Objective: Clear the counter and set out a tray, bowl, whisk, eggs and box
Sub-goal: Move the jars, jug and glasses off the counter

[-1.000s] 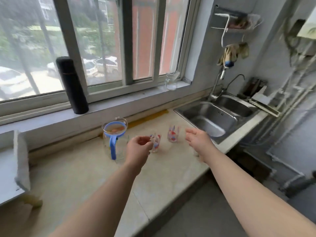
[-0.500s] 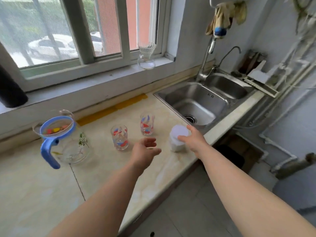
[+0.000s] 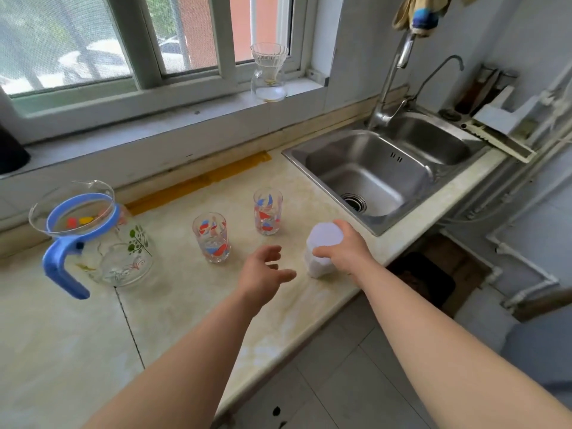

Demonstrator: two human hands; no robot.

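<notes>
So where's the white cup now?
Near the counter's front edge, under the right hand: the white cup stands right of the two glasses, before the sink.

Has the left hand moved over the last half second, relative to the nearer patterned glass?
Barely. The left hand stays open just in front and right of the nearer patterned glass.

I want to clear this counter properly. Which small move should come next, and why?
Probably lift the white cup off the counter: the right hand already grips it near the edge, while the left hand hovers open.

Pale marble counter [image 3: 173, 308] bearing glass jug [image 3: 102, 239], two patterned tumblers [image 3: 212, 237] [image 3: 268, 211], white cup [image 3: 322, 249].
</notes>
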